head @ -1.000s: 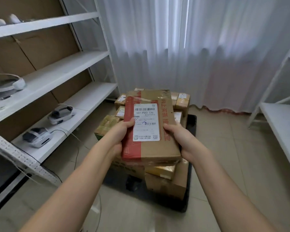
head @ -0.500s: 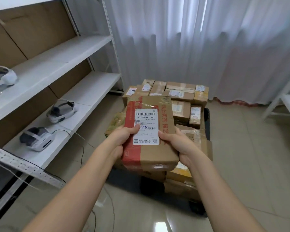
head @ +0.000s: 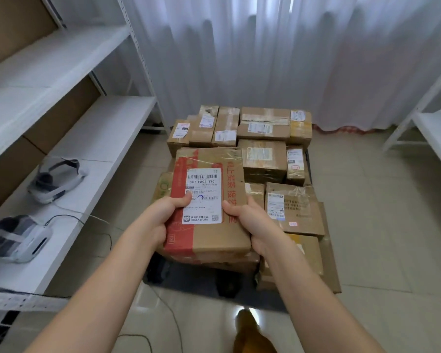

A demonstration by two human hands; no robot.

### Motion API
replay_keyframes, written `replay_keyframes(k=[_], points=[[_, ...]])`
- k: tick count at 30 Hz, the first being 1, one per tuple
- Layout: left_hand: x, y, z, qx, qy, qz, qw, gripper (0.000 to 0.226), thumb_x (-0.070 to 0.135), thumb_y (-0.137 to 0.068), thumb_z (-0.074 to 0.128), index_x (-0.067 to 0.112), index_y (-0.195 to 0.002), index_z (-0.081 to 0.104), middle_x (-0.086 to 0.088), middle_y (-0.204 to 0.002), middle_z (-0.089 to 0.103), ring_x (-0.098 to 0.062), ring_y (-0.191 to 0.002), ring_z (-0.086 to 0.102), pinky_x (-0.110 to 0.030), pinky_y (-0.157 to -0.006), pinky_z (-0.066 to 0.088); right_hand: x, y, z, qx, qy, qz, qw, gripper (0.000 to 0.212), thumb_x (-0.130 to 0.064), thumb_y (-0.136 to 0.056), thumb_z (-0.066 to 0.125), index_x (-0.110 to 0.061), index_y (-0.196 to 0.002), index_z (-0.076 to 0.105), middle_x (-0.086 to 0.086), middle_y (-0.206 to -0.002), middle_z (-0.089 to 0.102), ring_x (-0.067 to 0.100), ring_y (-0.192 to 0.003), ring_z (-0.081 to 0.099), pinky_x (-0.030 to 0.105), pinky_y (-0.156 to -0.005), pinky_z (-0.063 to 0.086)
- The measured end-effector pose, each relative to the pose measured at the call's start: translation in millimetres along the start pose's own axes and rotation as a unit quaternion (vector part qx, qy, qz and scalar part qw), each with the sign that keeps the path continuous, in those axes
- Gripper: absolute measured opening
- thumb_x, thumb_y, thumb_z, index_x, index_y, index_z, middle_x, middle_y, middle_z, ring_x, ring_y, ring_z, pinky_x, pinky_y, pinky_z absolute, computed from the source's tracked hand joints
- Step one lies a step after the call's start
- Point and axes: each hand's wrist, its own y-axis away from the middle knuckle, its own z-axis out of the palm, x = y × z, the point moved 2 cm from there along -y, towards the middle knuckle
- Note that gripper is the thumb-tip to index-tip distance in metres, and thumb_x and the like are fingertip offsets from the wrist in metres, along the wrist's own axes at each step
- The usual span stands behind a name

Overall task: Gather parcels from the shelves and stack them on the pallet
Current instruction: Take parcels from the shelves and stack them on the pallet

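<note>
I hold a flat brown cardboard parcel with a red band and a white barcode label. My left hand grips its left edge, thumb on the label. My right hand grips its right edge, thumb on top. The parcel hangs over the near left part of a black pallet on the floor. Several taped cardboard parcels are stacked on the pallet, reaching back toward the curtain.
White shelving runs along the left, with two headsets and cables on its lowest board. Another white shelf stands at the right. A white curtain hangs behind the pallet. Tiled floor surrounds it.
I have stepped closer to the pallet and my view has tilted down. The parcel stays gripped in both hands and now hangs lower over the stack's near left side.
</note>
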Motion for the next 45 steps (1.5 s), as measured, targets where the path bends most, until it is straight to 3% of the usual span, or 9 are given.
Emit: replay_keyframes(k=[9,15,20,24,29,33,35,41,45], points=[[36,-74,-44,0.050,0.034,0.015,0.998,0.054,0.032,-0.078,0.075,0.011,-0.125,0.060,-0.017,-0.105,0.074,-0.033,-0.090,0.072,-0.043,-0.062,0.061,-13,-89,38,-0.054,0.010,0.044,0.998,0.073,-0.020,-0.091,0.067,-0.031,-0.150,0.026,0.002,-0.121,0.067,0.025,-0.106,0.067,0.052,-0.095,0.053],[53,-111,-61,0.051,0.035,-0.021,0.998,0.043,0.035,-0.087,0.068,0.012,-0.123,0.061,-0.016,-0.100,0.075,-0.032,-0.079,0.074,-0.043,-0.058,0.060,-20,-126,56,-0.046,0.028,0.050,0.997,0.071,-0.024,-0.092,0.067,-0.034,-0.149,0.028,-0.001,-0.127,0.064,0.023,-0.112,0.063,0.051,-0.099,0.050],[69,-148,-68,0.041,0.000,-0.050,0.998,0.043,0.038,-0.092,0.062,0.011,-0.126,0.060,-0.016,-0.104,0.074,-0.035,-0.093,0.071,-0.047,-0.075,0.056,-25,-146,68,-0.003,0.043,0.050,0.998,0.073,-0.030,-0.090,0.067,-0.035,-0.151,0.027,-0.001,-0.135,0.056,0.023,-0.116,0.059,0.051,-0.102,0.048],[91,-167,-85,0.024,-0.021,-0.057,0.998,0.043,0.039,-0.094,0.061,0.009,-0.124,0.061,-0.017,-0.105,0.073,-0.034,-0.092,0.070,-0.046,-0.075,0.055,-34,-156,85,0.012,0.039,0.041,0.998,0.063,-0.028,-0.096,0.062,-0.033,-0.150,0.030,-0.003,-0.124,0.063,0.017,-0.107,0.062,0.036,-0.084,0.053],[120,-186,-107,0.015,-0.038,-0.013,0.999,0.036,0.040,-0.096,0.057,0.013,-0.120,0.060,-0.012,-0.100,0.073,-0.032,-0.089,0.070,-0.046,-0.076,0.055,-42,-170,109,0.028,0.006,0.027,0.999,0.079,-0.038,-0.093,0.064,-0.039,-0.154,0.014,-0.002,-0.131,0.061,0.016,-0.106,0.065,0.038,-0.090,0.055],[141,-192,-97,-0.015,-0.046,0.019,0.999,0.026,0.041,-0.098,0.054,0.019,-0.110,0.061,-0.009,-0.093,0.074,-0.029,-0.084,0.071,-0.043,-0.070,0.055,-49,-166,111,0.031,0.028,0.024,0.999,0.079,-0.048,-0.090,0.064,-0.046,-0.152,0.015,-0.007,-0.128,0.061,0.016,-0.101,0.067,0.034,-0.076,0.059],[149,-193,-84,-0.044,-0.053,0.031,0.997,0.029,0.042,-0.097,0.054,0.019,-0.115,0.062,-0.008,-0.095,0.076,-0.028,-0.086,0.072,-0.042,-0.069,0.056,-56,-159,105,0.060,0.034,0.011,0.998,0.071,-0.048,-0.093,0.060,-0.046,-0.151,0.019,-0.009,-0.123,0.062,0.014,-0.097,0.066,0.032,-0.065,0.059],[153,-185,-19,-0.156,-0.083,0.041,0.983,0.024,0.027,-0.095,0.063,0.014,-0.115,0.066,0.001,-0.083,0.077,-0.015,-0.077,0.073,-0.032,-0.063,0.056,-74,-135,49,0.195,-0.020,-0.032,0.980,0.052,-0.042,-0.096,0.058,-0.037,-0.144,0.037,-0.005,-0.116,0.067,0.020,-0.098,0.067,0.042,-0.067,0.059],[131,-183,38,-0.214,-0.116,0.005,0.970,0.032,0.019,-0.098,0.058,0.012,-0.129,0.057,-0.007,-0.105,0.075,-0.020,-0.085,0.073,-0.033,-0.063,0.058,-77,-118,3,0.268,-0.036,-0.019,0.963,0.044,-0.036,-0.098,0.056,-0.030,-0.140,0.042,0.001,-0.113,0.067,0.025,-0.097,0.066,0.049,-0.077,0.057]])
